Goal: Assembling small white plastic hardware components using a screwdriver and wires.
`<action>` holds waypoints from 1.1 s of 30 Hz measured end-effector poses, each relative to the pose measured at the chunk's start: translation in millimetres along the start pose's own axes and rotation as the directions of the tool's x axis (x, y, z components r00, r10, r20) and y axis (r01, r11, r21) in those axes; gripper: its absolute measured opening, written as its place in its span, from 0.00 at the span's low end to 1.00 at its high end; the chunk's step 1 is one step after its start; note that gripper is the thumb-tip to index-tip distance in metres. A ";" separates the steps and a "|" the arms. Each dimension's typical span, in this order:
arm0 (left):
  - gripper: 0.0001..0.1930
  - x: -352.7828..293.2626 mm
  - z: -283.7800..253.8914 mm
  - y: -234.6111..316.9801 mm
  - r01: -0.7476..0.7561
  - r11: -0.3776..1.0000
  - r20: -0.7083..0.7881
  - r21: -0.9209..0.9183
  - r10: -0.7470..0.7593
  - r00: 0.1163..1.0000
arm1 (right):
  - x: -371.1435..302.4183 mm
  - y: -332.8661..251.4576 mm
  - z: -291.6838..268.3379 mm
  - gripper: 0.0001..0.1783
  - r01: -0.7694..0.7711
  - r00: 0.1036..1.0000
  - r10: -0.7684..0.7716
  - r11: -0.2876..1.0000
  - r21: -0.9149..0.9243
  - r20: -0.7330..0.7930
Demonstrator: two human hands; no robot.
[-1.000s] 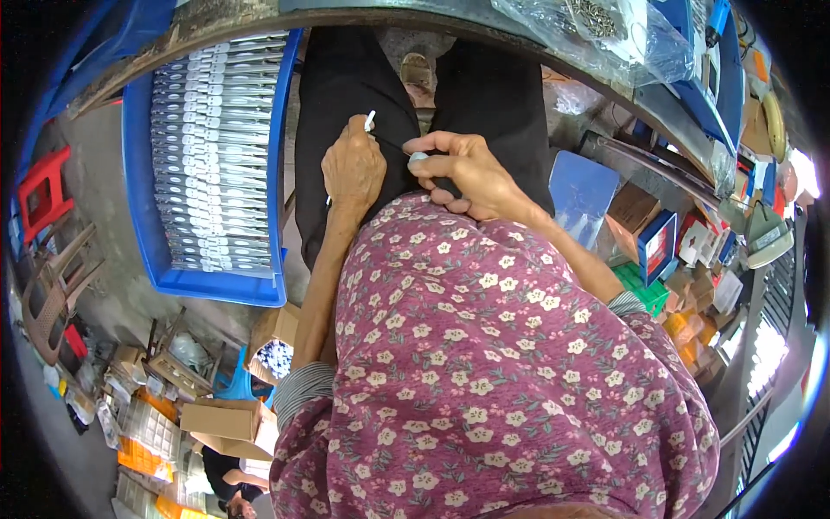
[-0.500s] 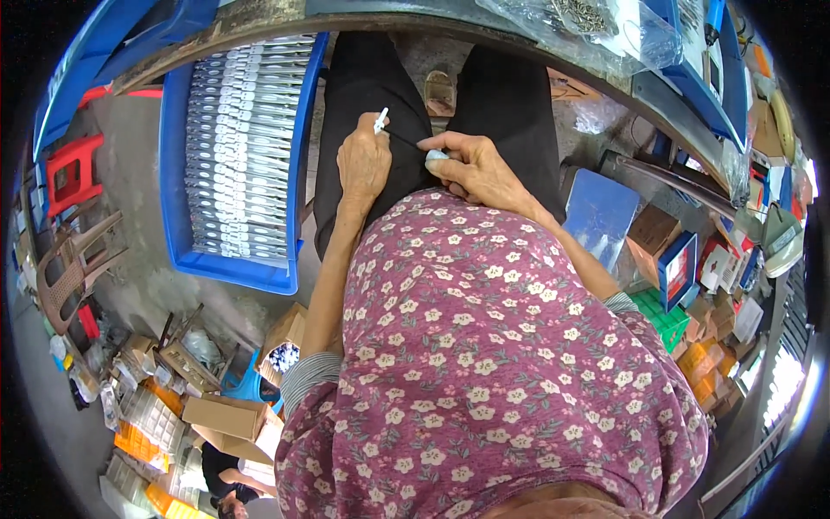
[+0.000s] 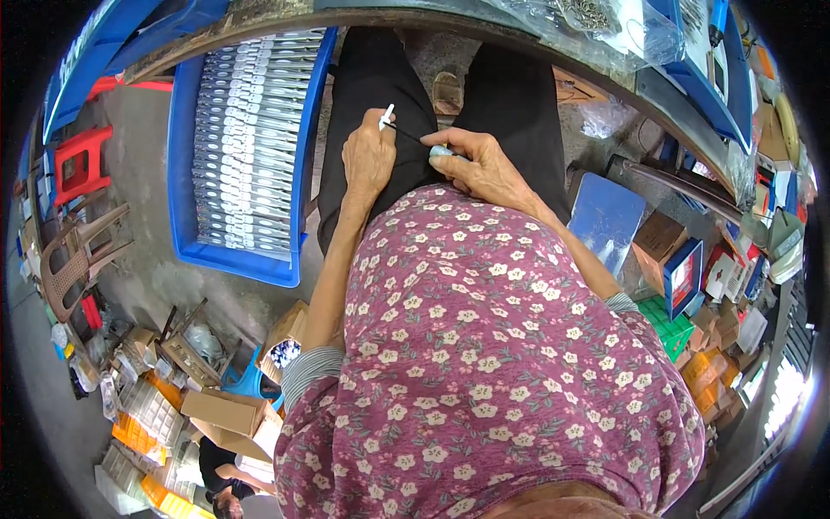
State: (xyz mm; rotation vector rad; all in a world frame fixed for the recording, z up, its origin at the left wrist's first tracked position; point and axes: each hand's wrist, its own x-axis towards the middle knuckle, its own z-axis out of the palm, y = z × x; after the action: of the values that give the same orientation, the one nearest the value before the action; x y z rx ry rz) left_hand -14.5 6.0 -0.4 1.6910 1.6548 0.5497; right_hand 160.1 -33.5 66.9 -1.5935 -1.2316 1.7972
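Over my dark-trousered lap, my left hand (image 3: pixel 369 157) is closed with its knuckles up. It grips a small white plastic piece (image 3: pixel 386 118) that sticks out past the thumb and forefinger. A thin black stem (image 3: pixel 406 132) runs from that piece toward my right hand (image 3: pixel 486 169). Between my right thumb and bent fingers sits a small pale blue, rounded piece (image 3: pixel 440 151). The right forefinger reaches out to the end of the black stem. What the curled fingers of either hand cover is hidden.
Left of my knees is a blue tray (image 3: pixel 172 173) packed with rows of white and grey slim parts. A wooden-edged bench (image 3: pixel 432 16) crosses ahead. A red stool (image 3: pixel 82 164) and brown chair (image 3: pixel 73 259) stand left; cardboard boxes (image 3: pixel 226 413) and another person (image 3: pixel 223 471) are behind.
The whole view has shifted slightly. Both hands keep nearly the same hold, and the right thumb and fingers have shifted a little around the pale blue piece.
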 end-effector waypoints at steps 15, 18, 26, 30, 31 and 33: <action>0.08 -5.9 0.0 10.5 -0.155 0.954 0.062 0.257 0.143 0.988 | -8.7 -13.7 3.1 0.23 0.422 0.844 -0.457 0.241 -0.874 0.281; 0.08 -7.2 2.0 8.8 -0.159 0.955 0.065 0.250 0.148 0.987 | -7.9 -19.0 0.2 0.23 0.466 0.828 -0.458 0.241 -0.851 0.324; 0.08 -6.5 7.6 9.6 -0.161 0.952 0.046 0.259 0.155 0.987 | -4.9 -18.7 3.6 0.26 0.368 0.921 -0.284 0.407 -0.836 0.267; 0.08 -6.3 10.4 6.1 -0.180 0.954 0.025 0.241 0.179 0.983 | -2.5 -22.6 5.2 0.22 0.290 0.954 -0.220 0.511 -0.809 0.203; 0.08 -6.8 10.1 5.9 -0.170 0.955 0.026 0.244 0.169 0.985 | -1.1 -20.4 6.7 0.22 0.290 0.954 -0.219 0.507 -0.812 0.204; 0.09 -7.4 9.1 7.2 -0.154 0.954 0.031 0.256 0.152 0.988 | 0.0 -18.0 9.0 0.17 0.229 0.970 -0.228 0.717 -0.659 0.088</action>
State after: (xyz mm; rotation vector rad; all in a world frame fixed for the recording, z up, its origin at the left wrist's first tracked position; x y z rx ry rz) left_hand -3.7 -2.5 0.0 2.0201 1.6535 0.4096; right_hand 147.5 -27.3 81.3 -1.6664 -2.1391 1.2469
